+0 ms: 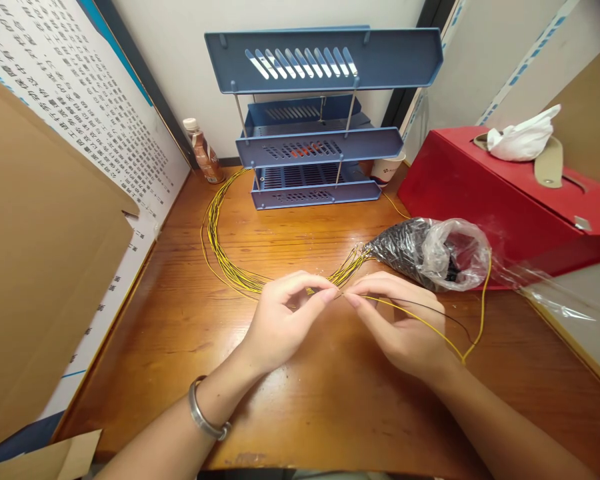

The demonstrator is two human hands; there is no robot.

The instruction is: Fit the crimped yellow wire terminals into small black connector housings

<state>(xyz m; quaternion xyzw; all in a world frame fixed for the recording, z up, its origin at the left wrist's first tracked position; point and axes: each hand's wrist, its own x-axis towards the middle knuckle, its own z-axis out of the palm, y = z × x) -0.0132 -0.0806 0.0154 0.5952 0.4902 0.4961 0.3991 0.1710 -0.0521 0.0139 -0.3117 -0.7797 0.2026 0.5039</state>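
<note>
Nearby, black pieces fill a clear plastic bag (405, 252) on the brown wooden worktop (300, 420); both hands (336, 293) (347, 293) pinch thin wire ends.

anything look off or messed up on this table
Mildly: the table has a scuffed, worn-looking patch at its front edge, and pale specks lie behind the hands like debris. The open plastic bag shows no spill.
</note>
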